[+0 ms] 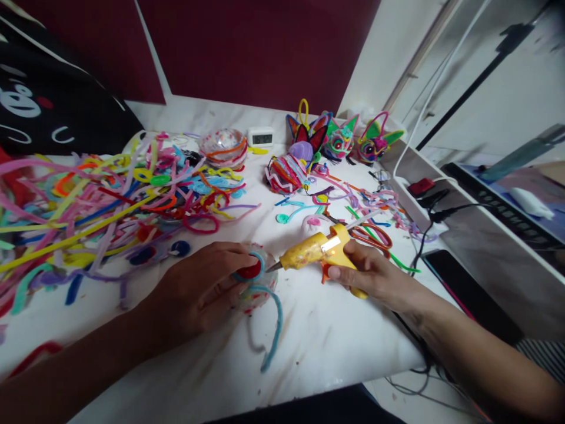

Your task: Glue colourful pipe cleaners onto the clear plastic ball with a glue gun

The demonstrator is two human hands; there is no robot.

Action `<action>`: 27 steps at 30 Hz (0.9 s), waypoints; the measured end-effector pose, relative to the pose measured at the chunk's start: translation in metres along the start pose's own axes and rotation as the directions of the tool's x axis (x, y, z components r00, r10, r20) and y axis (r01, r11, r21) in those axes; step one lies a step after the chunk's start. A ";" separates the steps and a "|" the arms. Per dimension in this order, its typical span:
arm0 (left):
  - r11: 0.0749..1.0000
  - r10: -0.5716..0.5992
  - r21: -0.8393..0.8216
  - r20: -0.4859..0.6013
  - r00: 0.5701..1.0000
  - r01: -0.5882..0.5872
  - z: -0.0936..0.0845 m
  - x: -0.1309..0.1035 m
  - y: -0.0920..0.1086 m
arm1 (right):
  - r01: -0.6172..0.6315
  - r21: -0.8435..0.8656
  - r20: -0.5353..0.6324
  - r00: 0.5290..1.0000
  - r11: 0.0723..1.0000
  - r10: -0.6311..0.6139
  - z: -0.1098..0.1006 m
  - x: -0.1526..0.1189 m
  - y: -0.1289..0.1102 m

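On the white marbled table [309, 347], right of the pipe-cleaner pile [110, 206] and before the maroon panel [260, 53], the left hand [198, 288]'s fingers are gripping a clear ball [253, 297], the right [371, 271]'s a yellow glue gun [315, 250].

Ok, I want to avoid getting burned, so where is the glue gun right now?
In the head view, the yellow glue gun is in the right hand, its nozzle pointing left at the red disc under the left hand.

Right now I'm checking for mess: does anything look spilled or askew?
The pipe cleaners sprawl in an unsorted tangle over the left of the table, which looks untidy; I see no clear spill or damage.
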State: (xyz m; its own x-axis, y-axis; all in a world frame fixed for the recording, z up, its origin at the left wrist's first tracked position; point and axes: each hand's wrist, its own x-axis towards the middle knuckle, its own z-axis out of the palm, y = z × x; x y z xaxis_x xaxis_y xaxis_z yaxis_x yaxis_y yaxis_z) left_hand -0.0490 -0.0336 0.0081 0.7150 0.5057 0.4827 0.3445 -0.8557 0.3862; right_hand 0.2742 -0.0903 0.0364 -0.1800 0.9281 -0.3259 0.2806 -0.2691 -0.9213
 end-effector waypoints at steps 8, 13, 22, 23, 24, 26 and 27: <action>1.000 -0.011 0.017 -0.032 0.999 0.011 0.003 -0.003 0.001 | 0.030 -0.025 0.039 0.999 0.999 -0.029 0.008 0.010 0.002; 1.000 -0.002 0.015 -0.037 0.999 0.002 0.004 -0.003 0.001 | 0.058 -0.077 -0.007 0.998 0.995 -0.059 0.012 0.010 0.007; 0.999 0.025 0.041 -0.069 0.997 -0.022 0.006 -0.003 0.000 | 0.141 -0.103 -0.008 0.990 0.985 -0.143 0.020 0.005 0.013; 0.999 0.029 0.041 -0.079 0.996 -0.026 0.007 -0.003 -0.001 | 0.144 -0.103 -0.022 0.989 0.984 -0.147 0.020 0.005 0.014; 0.999 0.033 0.040 -0.094 0.995 -0.029 0.009 -0.004 -0.002 | 0.144 -0.098 -0.035 0.988 0.985 -0.148 0.020 0.005 0.015; 0.999 0.025 0.039 -0.111 0.994 -0.021 0.011 -0.005 -0.004 | 0.146 -0.075 -0.050 0.988 0.987 -0.149 0.021 0.004 0.017; 0.999 0.021 0.042 -0.112 0.993 -0.017 0.012 -0.006 -0.004 | 0.151 -0.057 -0.053 0.987 0.987 -0.154 0.021 0.004 0.017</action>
State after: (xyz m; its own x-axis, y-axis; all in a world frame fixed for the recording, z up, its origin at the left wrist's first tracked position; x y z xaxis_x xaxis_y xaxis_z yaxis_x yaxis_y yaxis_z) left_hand -0.0477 -0.0340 -0.0054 0.6495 0.4965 0.5759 0.3581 -0.8678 0.3444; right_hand 0.2589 -0.0968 0.0150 -0.1713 0.9707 -0.1686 0.3038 -0.1108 -0.9463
